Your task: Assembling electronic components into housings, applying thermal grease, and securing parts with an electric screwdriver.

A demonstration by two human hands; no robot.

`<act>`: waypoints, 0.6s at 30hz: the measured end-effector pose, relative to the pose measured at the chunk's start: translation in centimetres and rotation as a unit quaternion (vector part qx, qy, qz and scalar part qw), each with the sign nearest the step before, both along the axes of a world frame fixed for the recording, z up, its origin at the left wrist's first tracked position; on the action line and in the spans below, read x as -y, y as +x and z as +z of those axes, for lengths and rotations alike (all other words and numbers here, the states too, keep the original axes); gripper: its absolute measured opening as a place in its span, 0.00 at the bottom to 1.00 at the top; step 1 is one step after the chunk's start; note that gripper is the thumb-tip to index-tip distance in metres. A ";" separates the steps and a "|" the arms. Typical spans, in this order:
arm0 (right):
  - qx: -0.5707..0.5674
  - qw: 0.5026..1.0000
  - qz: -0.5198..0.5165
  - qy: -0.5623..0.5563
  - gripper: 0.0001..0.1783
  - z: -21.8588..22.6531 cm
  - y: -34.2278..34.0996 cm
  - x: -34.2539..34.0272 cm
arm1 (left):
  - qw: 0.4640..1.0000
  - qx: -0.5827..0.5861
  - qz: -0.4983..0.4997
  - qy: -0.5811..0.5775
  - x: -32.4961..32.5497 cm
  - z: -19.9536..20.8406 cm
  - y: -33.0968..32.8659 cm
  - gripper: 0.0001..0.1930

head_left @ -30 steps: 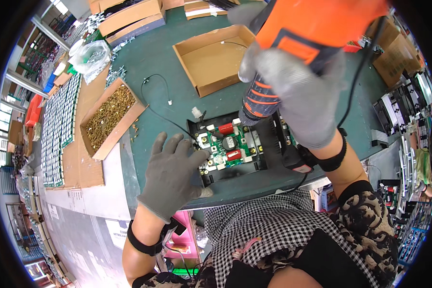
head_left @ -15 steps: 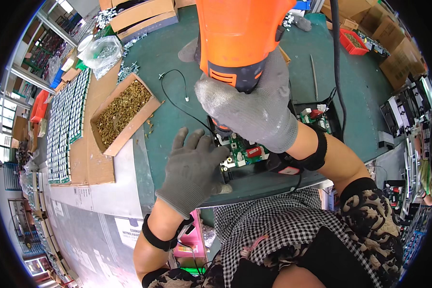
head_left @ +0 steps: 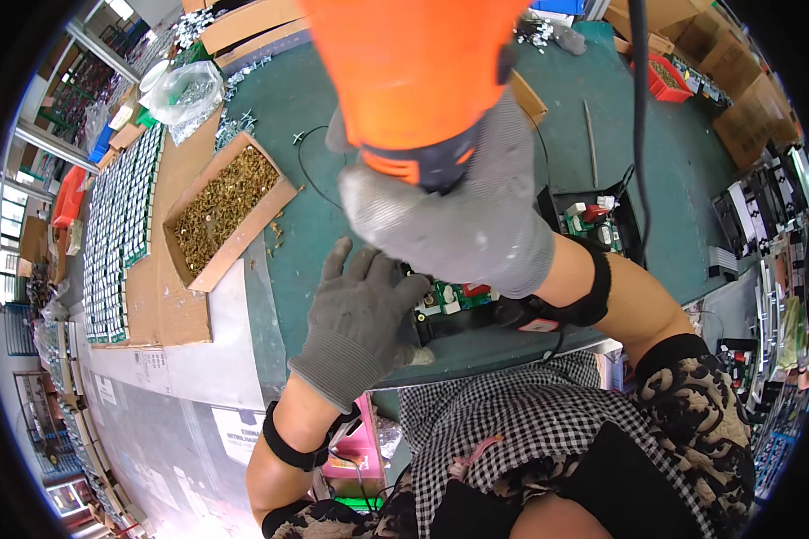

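Note:
An orange and dark power screwdriver [head_left: 422,81] is gripped by my right hand [head_left: 449,211], which wears a grey glove. The tool's tip is hidden behind that hand. Under it lies a black housing [head_left: 463,322] with a green circuit board [head_left: 447,298] carrying red and white parts; my hands cover much of both. My left hand [head_left: 360,310], in a dark grey glove, rests flat with fingers apart at the left end of the housing, its thumb side touching the edge.
A cardboard box of brass-coloured screws [head_left: 229,211] stands at the left, beside rows of small boards [head_left: 121,234] on cardboard. Right of my hands sits a second housing [head_left: 636,220] with a board. A black cable [head_left: 639,99] hangs near it, and a thin metal rod [head_left: 591,144] lies behind.
My right hand and the power screwdriver have shifted left and now cover more of the circuit board. The left hand has stayed nearly in place.

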State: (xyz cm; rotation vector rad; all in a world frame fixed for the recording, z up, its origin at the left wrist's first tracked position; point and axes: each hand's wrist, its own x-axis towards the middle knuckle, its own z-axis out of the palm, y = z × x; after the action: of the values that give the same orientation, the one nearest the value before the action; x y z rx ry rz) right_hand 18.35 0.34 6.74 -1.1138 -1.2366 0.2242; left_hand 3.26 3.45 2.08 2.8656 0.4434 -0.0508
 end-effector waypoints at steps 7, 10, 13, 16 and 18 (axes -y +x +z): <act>-0.033 0.999 0.000 0.015 0.24 -0.3 0.1 0.1 | 0.999 -0.027 -0.001 0.029 0.4 0.9 0.6 0.35; -0.041 0.994 -0.004 0.096 0.26 -1.1 0.2 -0.4 | 0.999 -0.036 -0.005 0.019 0.3 0.8 0.7 0.35; -0.056 0.997 0.035 0.034 0.26 -0.6 1.0 0.0 | 0.998 -0.025 -0.018 0.052 0.2 0.4 0.7 0.36; -0.049 0.998 0.011 0.025 0.24 -0.8 1.0 -0.6 | 0.992 0.001 -0.039 0.121 0.0 -0.3 0.5 0.37; -0.029 0.998 -0.009 0.050 0.22 -0.5 0.6 -0.4 | 0.992 -0.009 -0.047 0.117 -0.1 -0.8 0.4 0.37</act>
State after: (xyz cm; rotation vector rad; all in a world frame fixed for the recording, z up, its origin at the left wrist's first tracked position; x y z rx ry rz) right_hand 18.91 0.71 6.23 -1.0249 -1.1738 0.1789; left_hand 3.70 3.57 1.31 3.1184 0.3389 -0.0448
